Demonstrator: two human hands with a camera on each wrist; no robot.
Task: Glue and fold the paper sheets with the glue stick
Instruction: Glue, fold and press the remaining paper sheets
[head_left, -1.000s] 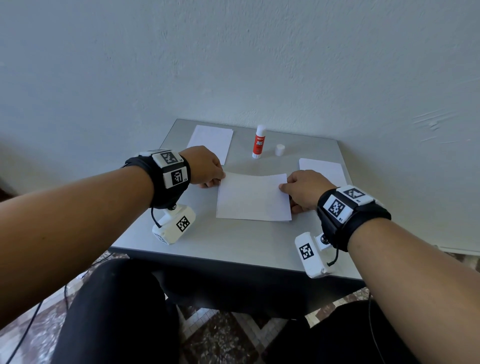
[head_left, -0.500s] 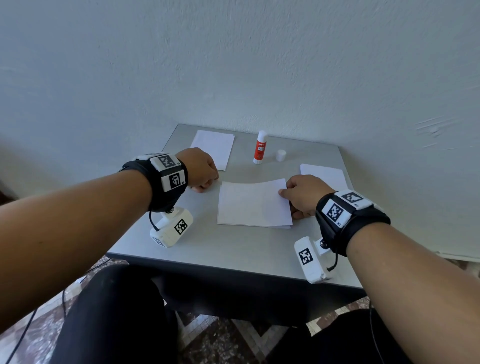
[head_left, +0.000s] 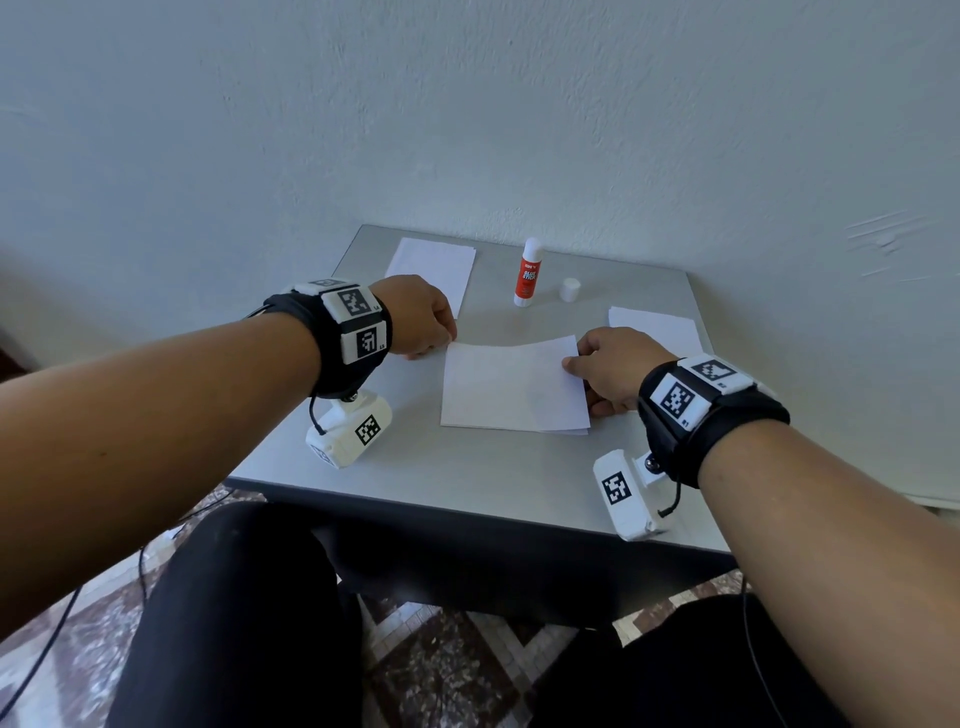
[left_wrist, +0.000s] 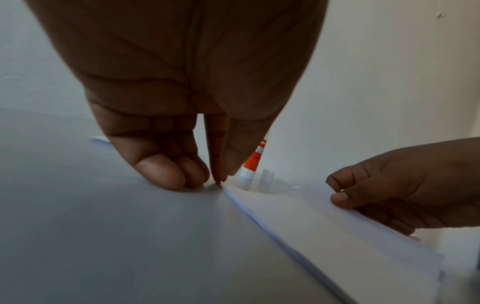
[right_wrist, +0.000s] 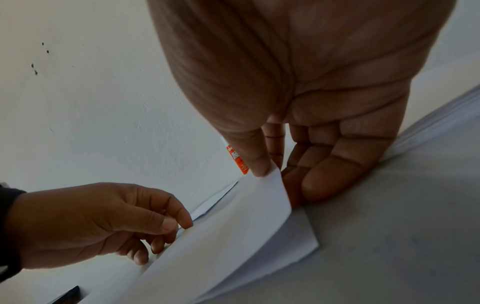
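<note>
Left hand now pinches folded sheet; before apart.

- Left hand pinches the near corner of a white paper sheet against the grey bench.
- Right hand grips the sheet's far edge.
- Behind: upright glue stick, white cap.

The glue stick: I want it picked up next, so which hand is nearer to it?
Left, narrowly. The left hand sits just left of the glue stick; the right hand lies farther toward the near right.
</note>
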